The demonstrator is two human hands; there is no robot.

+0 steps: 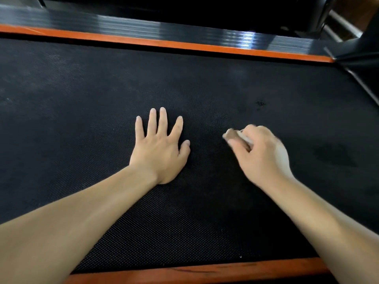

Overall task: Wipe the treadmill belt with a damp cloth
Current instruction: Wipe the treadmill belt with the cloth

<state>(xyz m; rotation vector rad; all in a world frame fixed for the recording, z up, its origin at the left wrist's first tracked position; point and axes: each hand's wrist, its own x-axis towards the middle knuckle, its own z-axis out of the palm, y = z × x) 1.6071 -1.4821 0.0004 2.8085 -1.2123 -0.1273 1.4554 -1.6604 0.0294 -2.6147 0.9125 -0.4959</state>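
Note:
The black textured treadmill belt (86, 103) fills most of the view. My left hand (160, 146) lies flat on the belt near the middle, fingers straight and spread. To its right, my right hand (260, 154) is curled round a small brownish cloth (232, 135) and holds it down on the belt. Only a bit of the cloth shows past the thumb and fingers; it is blurred. A darker wet-looking patch (332, 154) lies on the belt right of that hand.
An orange strip (164, 43) and a glossy black side rail (143, 27) run along the far edge of the belt. Another orange strip (205, 271) borders the near edge. A dark frame upright (365, 48) and metal bars stand at the top right.

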